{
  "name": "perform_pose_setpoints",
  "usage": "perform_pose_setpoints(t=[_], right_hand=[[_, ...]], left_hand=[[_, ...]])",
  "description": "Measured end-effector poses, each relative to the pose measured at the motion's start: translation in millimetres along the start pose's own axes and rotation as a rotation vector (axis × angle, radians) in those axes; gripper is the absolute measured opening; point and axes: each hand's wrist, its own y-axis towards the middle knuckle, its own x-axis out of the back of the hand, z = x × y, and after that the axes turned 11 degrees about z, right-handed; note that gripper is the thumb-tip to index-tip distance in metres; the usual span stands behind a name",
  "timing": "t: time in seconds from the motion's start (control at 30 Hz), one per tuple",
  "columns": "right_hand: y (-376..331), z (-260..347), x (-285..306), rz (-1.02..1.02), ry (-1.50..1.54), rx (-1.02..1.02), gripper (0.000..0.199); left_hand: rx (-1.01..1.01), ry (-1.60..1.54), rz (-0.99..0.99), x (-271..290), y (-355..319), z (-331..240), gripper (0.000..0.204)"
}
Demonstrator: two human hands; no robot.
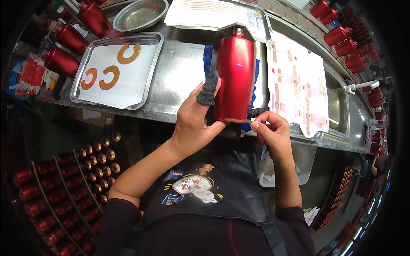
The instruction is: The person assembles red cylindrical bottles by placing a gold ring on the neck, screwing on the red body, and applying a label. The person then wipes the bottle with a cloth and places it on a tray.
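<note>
A glossy red bottle [234, 77] with a bare neck lies in front of me, its base toward me. My left hand [194, 113] grips its left side, the thumb near the base edge and a dark wrap around a finger. Along the bottom edge runs a thin brownish strip [235, 120]. At the strip's right end, my right hand [273, 130] pinches with thumb and forefinger; another finger there also wears a dark wrap. Under the bottle is blue cloth [208, 57], mostly hidden by it.
On the left, a metal tray [151, 70] holds white paper with gold C-shaped pieces. A metal bowl [141, 16] stands behind. Sheets of labels [294, 81] lie to the right, beside a sink [340, 102]. Red bottles [62, 61] crowd the left; more fill racks [55, 196] below.
</note>
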Motion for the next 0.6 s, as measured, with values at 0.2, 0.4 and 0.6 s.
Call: perform_pose_setpoints(t=[0.2, 0.4, 0.6], right_hand=[[-3, -4, 1, -0.015, 0.077, 0.012, 0.013], [-11, 1, 1, -0.015, 0.099, 0.070, 0.012], [-8, -3, 1, 0.006, 0.134, 0.083, 0.013]], left_hand=[[0.057, -0.450, 0.127, 11, -3, 1, 0.097], [0.135, -0.829, 0.046, 3, 1, 6, 0.091], [0.175, -0.627, 0.091, -3, 3, -5, 0.090]])
